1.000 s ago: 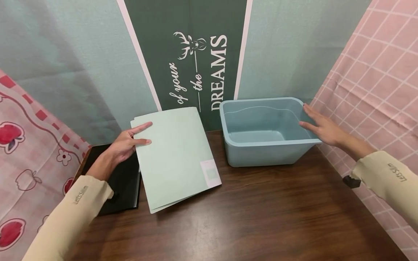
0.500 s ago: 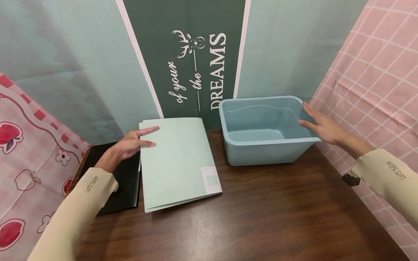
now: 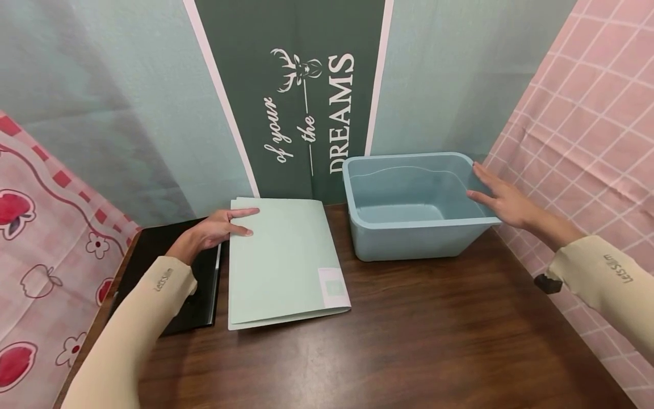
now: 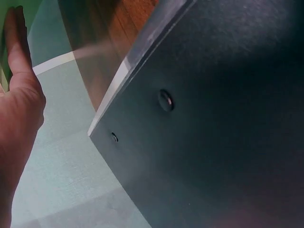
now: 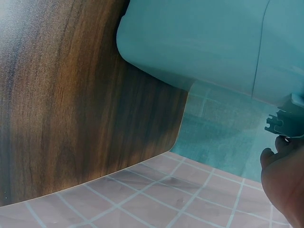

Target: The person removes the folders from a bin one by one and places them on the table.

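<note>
A pale green folder (image 3: 281, 261) stands tilted on the table at centre left, its lower right corner bearing a white label (image 3: 334, 288). My left hand (image 3: 217, 227) pinches its upper left edge, thumb and index finger lying on the front; the other fingers are hidden behind. To the right, my right hand (image 3: 506, 201) grips the right rim of a blue plastic bin (image 3: 409, 244), with thumb and index finger at the inner side. In the right wrist view, curled fingertips (image 5: 280, 147) show below that rim. The bin's visible inside holds nothing.
A black binder (image 3: 199, 307) lies on the table under my left forearm; two rivets show on it in the left wrist view. The brown wooden table (image 3: 409, 346) extends in front. Cloth hangings enclose the back and both sides.
My left hand has brought the folder down and slightly right, its top now lower and its lower edge close to the table. The right hand and the bin stay where they were.
</note>
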Motion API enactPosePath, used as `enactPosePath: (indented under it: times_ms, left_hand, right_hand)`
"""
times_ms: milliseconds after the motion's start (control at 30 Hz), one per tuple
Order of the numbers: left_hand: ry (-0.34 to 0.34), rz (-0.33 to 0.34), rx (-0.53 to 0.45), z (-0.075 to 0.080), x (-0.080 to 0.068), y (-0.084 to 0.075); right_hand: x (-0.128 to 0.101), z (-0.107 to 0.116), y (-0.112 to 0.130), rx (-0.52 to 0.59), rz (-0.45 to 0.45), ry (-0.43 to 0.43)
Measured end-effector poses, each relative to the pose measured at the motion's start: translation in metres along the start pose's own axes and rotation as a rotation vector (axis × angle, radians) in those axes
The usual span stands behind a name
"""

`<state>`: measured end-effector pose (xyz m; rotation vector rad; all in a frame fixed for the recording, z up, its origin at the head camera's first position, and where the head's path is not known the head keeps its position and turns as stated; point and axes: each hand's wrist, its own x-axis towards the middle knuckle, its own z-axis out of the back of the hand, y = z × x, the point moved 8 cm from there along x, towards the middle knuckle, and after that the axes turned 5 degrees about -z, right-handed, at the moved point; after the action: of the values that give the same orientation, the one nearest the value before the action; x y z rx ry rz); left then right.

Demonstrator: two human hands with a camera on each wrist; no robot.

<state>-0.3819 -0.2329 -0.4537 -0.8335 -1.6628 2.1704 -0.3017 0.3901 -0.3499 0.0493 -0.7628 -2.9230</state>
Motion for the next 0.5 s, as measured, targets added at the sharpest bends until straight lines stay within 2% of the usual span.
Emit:
enactPosePath:
  times_ms: [167,333,500]
  left_hand:
    - [0.002,0.027,-0.014,-0.004,0.005,0.007]
    - [-0.003,0.029,0.037,-0.007,0.009,0.011]
    - [-0.039,0.034,0.065,-0.007,0.012,0.013]
  right_hand:
    - [-0.001,-0.001,0.001,0.001,0.005,-0.006]
    - [-0.001,-0.001,0.001,0.001,0.010,-0.015]
    - [-0.002,0.000,0.003,0.006,0.011,-0.018]
